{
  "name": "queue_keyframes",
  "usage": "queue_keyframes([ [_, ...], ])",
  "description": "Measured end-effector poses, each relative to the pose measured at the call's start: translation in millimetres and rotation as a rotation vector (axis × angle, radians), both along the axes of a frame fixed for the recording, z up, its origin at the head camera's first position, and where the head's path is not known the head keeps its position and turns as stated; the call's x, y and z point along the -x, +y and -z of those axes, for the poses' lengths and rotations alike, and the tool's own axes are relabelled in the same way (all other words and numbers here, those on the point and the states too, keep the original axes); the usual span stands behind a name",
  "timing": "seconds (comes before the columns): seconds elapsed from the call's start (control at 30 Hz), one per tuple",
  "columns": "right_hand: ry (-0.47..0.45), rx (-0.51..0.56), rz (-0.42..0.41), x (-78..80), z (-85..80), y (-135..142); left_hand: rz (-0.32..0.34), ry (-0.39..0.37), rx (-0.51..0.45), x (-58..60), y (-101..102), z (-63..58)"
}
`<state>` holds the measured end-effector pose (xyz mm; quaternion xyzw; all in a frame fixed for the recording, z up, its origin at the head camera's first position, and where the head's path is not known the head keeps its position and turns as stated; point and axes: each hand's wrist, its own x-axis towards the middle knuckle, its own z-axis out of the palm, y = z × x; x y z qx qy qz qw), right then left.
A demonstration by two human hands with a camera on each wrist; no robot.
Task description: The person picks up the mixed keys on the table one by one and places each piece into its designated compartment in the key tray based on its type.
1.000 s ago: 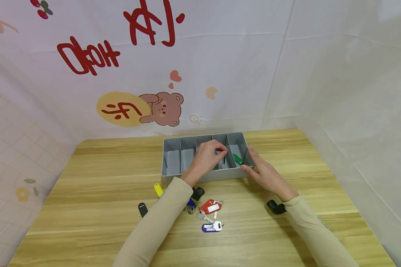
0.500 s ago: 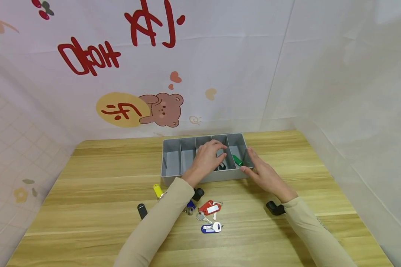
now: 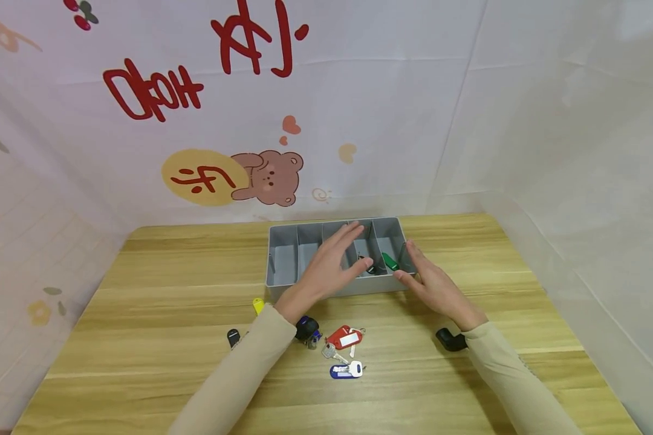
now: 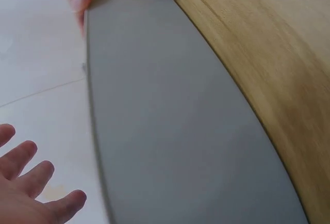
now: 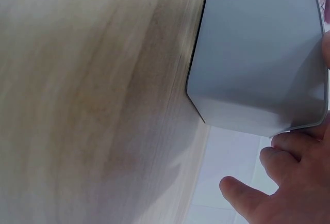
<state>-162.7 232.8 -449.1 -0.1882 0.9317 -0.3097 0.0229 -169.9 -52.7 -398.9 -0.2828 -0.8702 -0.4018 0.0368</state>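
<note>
A grey tray (image 3: pixel 370 284) divided into compartments stands at the back of the table. Over its middle hovers my left hand (image 3: pixel 326 266), fingers spread and straight, holding nothing. Below its thumb a black key tag (image 3: pixel 370 267) lies in the second compartment from the right, partly hidden. In the rightmost compartment rests a green tag (image 3: pixel 390 261). My right hand (image 3: pixel 441 290) holds the tray's right front corner, thumb on the front rim and fingers along the end wall; the right wrist view shows those fingers (image 5: pixel 289 152) behind the end.
In front of the tray lie a red key tag (image 3: pixel 349 338) with keys, a blue key tag (image 3: pixel 341 372) under a key, a yellow tag (image 3: pixel 258 306) and a black tag (image 3: pixel 233 337). My left sleeve partly covers this group. A white printed cloth (image 3: pixel 402 121) hangs behind.
The left hand has let go of the black key tag, which now lies in the compartment. Its fingers have spread, and the wrist has shifted slightly left. The right hand stays at the corner.
</note>
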Motion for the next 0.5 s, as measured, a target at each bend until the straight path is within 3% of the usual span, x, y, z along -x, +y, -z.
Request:
queue_keyframes([
  [0.27,-0.005,-0.01,0.001,-1.2,-1.1,-0.3,0.017,0.006,0.011,-26.7,-30.4,-12.3],
  [0.5,-0.006,-0.01,-0.003,-1.6,0.2,0.1,0.011,0.057,0.05,-44.2,-67.8,-13.3],
])
